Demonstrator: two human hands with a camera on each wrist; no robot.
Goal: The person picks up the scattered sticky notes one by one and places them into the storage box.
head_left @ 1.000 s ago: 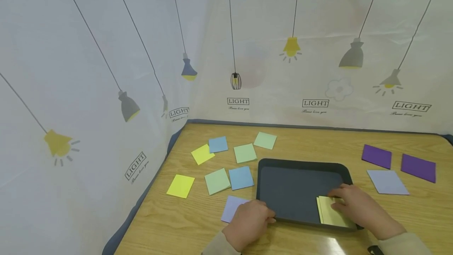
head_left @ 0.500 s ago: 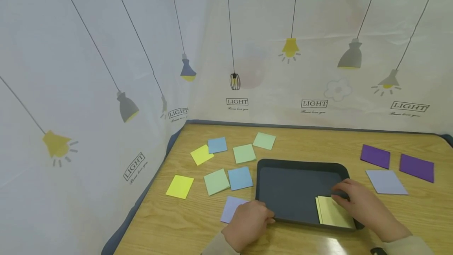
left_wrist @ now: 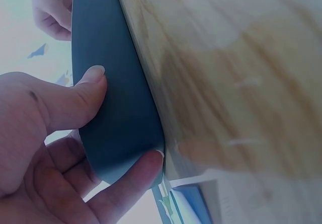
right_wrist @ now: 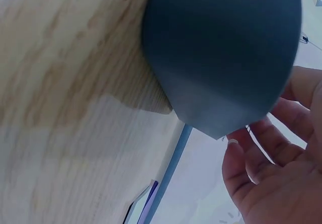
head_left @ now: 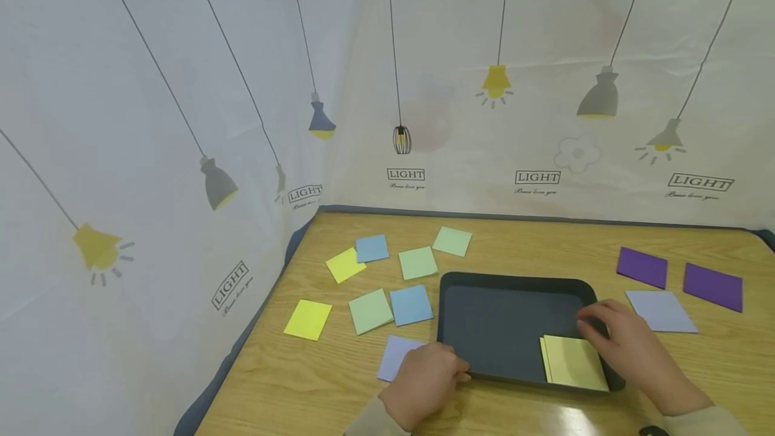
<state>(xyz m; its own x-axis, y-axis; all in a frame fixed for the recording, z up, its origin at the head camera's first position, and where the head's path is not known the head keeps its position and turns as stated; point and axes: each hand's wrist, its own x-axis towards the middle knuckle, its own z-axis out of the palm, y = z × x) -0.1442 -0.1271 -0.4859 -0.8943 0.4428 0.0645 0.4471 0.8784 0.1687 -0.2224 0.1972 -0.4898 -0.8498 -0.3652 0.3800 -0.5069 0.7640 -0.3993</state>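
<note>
A dark grey tray (head_left: 502, 328) lies on the wooden table with a few pale yellow sticky notes (head_left: 575, 363) stacked in its near right corner. At the tray's near left corner, my left hand (head_left: 422, 382) holds the wall. The left wrist view shows the left thumb (left_wrist: 91, 85) on the outer wall and a fingertip (left_wrist: 155, 158) at the corner's lower edge. My right hand (head_left: 630, 345) hovers over the tray's right rim beside the yellow stack, fingers loosely bent and holding nothing. A lilac sticky note (head_left: 396, 355) is partly hidden by my left hand.
Left of the tray lie loose notes: bright yellow (head_left: 308, 319), green (head_left: 371, 311) and blue (head_left: 412, 305), with more behind. Two purple notes (head_left: 642, 268) and a pale lilac one (head_left: 661, 311) lie at the right. A printed curtain (head_left: 460, 120) borders the table.
My right hand has let go of the pale yellow stack and drawn back right, to the tray's rim. My left hand stays on the tray's near left corner.
</note>
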